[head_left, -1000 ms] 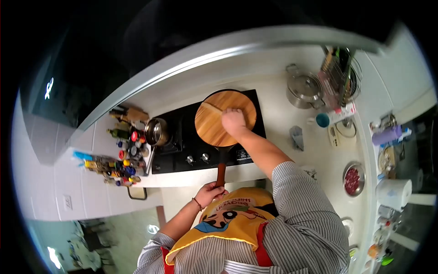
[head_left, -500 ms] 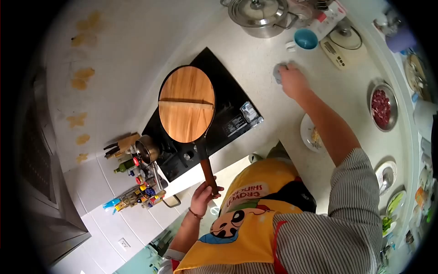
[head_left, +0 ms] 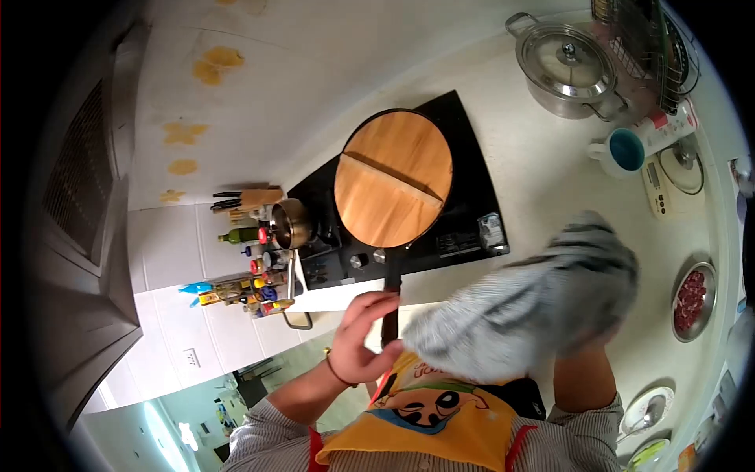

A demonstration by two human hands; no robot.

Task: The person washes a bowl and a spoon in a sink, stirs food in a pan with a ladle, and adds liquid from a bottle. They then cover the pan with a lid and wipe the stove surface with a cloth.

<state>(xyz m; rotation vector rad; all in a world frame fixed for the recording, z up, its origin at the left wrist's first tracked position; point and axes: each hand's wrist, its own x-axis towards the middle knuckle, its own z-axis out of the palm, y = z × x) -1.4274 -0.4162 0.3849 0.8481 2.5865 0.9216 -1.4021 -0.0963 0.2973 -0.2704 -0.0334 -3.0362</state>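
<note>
A frying pan with a round wooden lid (head_left: 393,177) sits on the black cooktop (head_left: 472,189), its dark handle (head_left: 391,318) pointing toward me. My left hand (head_left: 358,338) is beside that handle, open, with thumb and fingers apart. A grey cloth (head_left: 527,303), blurred by motion, spreads in front of my apron; its left corner comes close to my left thumb. On the cloth's right side, my right hand (head_left: 591,344) grips it, with most of the fingers hidden behind the fabric.
A small saucepan (head_left: 291,224) stands at the cooktop's left, near bottles and a knife block (head_left: 259,197). To the right are a lidded steel pot (head_left: 562,75), a cup (head_left: 621,152), a kitchen scale (head_left: 654,189), a bowl of raw meat (head_left: 692,303) and a plate with a spoon (head_left: 651,411).
My right hand has come back from the counter toward me, and the bunched cloth is now spread out. My left hand has loosened from the pan handle. The view has shifted.
</note>
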